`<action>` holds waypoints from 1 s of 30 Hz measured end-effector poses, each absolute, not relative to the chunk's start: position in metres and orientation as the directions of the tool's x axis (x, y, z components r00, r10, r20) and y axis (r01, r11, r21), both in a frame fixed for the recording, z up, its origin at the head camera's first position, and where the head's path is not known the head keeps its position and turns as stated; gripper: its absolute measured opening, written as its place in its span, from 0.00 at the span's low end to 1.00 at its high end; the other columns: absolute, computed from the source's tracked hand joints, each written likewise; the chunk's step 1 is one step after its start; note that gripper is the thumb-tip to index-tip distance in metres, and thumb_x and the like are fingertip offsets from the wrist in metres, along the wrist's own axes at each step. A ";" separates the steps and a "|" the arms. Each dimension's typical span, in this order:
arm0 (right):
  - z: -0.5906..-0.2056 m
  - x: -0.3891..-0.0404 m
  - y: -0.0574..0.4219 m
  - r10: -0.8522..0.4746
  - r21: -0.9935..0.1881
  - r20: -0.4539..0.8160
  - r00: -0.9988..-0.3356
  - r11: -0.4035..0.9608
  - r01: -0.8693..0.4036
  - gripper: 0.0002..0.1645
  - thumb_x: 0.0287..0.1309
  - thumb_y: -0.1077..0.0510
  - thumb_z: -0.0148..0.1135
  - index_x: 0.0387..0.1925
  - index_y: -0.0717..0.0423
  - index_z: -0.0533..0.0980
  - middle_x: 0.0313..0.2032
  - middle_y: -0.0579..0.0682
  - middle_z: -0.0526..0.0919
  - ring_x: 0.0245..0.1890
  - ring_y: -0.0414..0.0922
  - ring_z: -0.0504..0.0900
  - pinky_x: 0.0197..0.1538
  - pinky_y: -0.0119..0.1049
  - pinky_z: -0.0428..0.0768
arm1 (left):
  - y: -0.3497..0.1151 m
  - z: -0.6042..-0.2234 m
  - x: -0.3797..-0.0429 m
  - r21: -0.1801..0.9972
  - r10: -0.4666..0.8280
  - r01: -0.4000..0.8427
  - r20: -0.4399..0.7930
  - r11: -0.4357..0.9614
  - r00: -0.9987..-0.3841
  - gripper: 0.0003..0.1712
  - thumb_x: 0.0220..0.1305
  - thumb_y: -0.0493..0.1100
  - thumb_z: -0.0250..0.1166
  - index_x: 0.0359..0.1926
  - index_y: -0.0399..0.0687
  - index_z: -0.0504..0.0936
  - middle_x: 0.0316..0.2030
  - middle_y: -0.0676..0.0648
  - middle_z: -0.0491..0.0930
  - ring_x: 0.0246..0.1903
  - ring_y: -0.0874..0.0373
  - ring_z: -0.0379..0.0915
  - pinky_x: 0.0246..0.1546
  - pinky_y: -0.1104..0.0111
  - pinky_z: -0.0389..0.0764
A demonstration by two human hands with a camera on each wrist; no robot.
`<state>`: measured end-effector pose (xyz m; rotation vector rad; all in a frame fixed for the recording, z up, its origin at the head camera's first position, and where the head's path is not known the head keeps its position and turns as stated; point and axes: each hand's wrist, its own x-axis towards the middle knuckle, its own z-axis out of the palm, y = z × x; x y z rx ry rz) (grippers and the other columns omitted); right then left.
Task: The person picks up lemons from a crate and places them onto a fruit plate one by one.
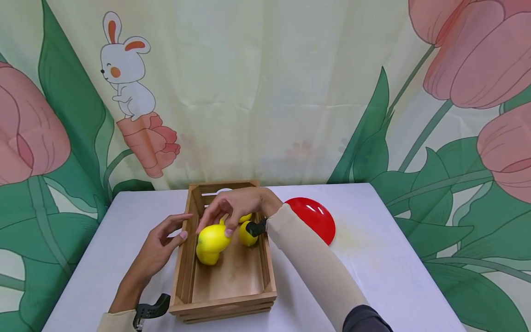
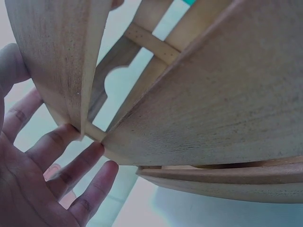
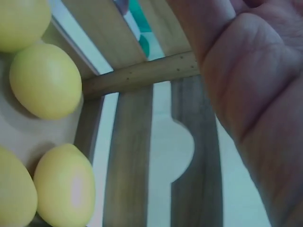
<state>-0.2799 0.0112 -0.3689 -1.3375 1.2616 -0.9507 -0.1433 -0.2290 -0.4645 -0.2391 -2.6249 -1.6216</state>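
Observation:
A slatted wooden crate (image 1: 228,281) stands on the table with several yellow lemons inside. My right hand (image 1: 238,205) reaches over the crate and pinches a lemon (image 1: 215,236) between thumb and fingers, just above another lemon (image 1: 207,257) at the left wall. Two more lemons (image 1: 248,234) show under the right wrist, partly hidden. The right wrist view has several lemons (image 3: 46,81) at its left edge; the held one cannot be told apart there. My left hand (image 1: 159,244) touches the crate's left side, its extended fingers (image 2: 87,198) against the wooden slats (image 2: 57,56).
A glossy red plate (image 1: 317,219) lies right of the crate, partly behind the right sleeve. The white tabletop (image 1: 356,272) ends at a printed curtain (image 1: 265,92) along the back. Slats with a rounded cutout form a crate wall (image 3: 132,156).

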 end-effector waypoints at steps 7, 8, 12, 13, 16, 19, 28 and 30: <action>-0.370 -0.288 0.025 -0.992 -0.983 -0.076 0.105 0.057 -0.177 0.35 0.47 0.63 0.69 0.61 0.67 0.74 0.56 0.54 0.82 0.52 0.54 0.80 0.56 0.52 0.81 | -0.228 -0.465 -0.143 0.883 0.108 0.160 0.125 0.442 -0.986 0.25 0.73 0.51 0.58 0.68 0.62 0.70 0.69 0.54 0.69 0.65 0.55 0.68 0.52 0.78 0.75; -0.370 -0.289 0.028 -0.993 -0.983 -0.074 0.095 0.057 -0.173 0.36 0.47 0.63 0.70 0.61 0.66 0.74 0.56 0.55 0.82 0.52 0.54 0.80 0.56 0.53 0.81 | -0.228 -0.465 -0.143 0.883 0.110 0.165 0.129 0.440 -0.986 0.25 0.73 0.51 0.58 0.68 0.62 0.70 0.69 0.54 0.69 0.65 0.54 0.68 0.53 0.79 0.75; -0.365 -0.289 0.040 -0.996 -0.983 -0.071 0.050 0.062 -0.171 0.35 0.47 0.63 0.71 0.60 0.64 0.75 0.58 0.56 0.81 0.55 0.56 0.79 0.56 0.54 0.81 | -0.228 -0.465 -0.143 0.884 0.109 0.163 0.128 0.438 -0.986 0.25 0.73 0.52 0.58 0.68 0.63 0.70 0.69 0.53 0.69 0.65 0.51 0.68 0.53 0.79 0.75; -0.364 -0.289 0.043 -0.997 -0.984 -0.065 0.043 0.056 -0.171 0.34 0.47 0.63 0.71 0.60 0.65 0.75 0.59 0.56 0.81 0.56 0.57 0.79 0.56 0.54 0.81 | -0.228 -0.465 -0.143 0.884 0.109 0.161 0.126 0.438 -0.986 0.25 0.73 0.52 0.58 0.68 0.64 0.70 0.69 0.54 0.69 0.66 0.51 0.68 0.53 0.79 0.75; -0.363 -0.289 0.052 -0.998 -0.985 -0.055 0.021 0.051 -0.162 0.35 0.46 0.61 0.71 0.59 0.65 0.76 0.59 0.57 0.80 0.57 0.57 0.79 0.55 0.52 0.82 | -0.228 -0.465 -0.143 0.884 0.103 0.153 0.119 0.441 -0.987 0.25 0.73 0.52 0.58 0.68 0.65 0.69 0.69 0.55 0.69 0.65 0.52 0.68 0.52 0.79 0.75; -0.363 -0.291 0.060 -0.999 -0.990 -0.043 0.015 0.041 -0.136 0.35 0.47 0.60 0.72 0.59 0.67 0.75 0.58 0.58 0.80 0.56 0.56 0.79 0.54 0.49 0.83 | -0.228 -0.465 -0.143 0.885 0.102 0.151 0.118 0.440 -0.988 0.25 0.73 0.52 0.58 0.68 0.65 0.69 0.69 0.54 0.69 0.66 0.52 0.67 0.53 0.79 0.75; -0.365 -0.297 0.083 -1.000 -0.995 -0.020 -0.001 0.020 -0.093 0.35 0.51 0.58 0.73 0.60 0.66 0.75 0.56 0.59 0.80 0.52 0.56 0.79 0.46 0.41 0.85 | -0.227 -0.464 -0.142 0.885 0.115 0.176 0.139 0.430 -0.984 0.25 0.74 0.50 0.58 0.69 0.61 0.69 0.70 0.50 0.68 0.66 0.49 0.67 0.54 0.80 0.74; -0.366 -0.299 0.088 -1.000 -0.996 -0.013 -0.008 0.014 -0.090 0.34 0.51 0.58 0.73 0.60 0.65 0.75 0.57 0.60 0.80 0.53 0.57 0.79 0.49 0.43 0.85 | -0.226 -0.464 -0.141 0.887 0.113 0.172 0.136 0.429 -0.984 0.25 0.74 0.51 0.58 0.69 0.62 0.69 0.70 0.51 0.68 0.66 0.49 0.67 0.54 0.80 0.74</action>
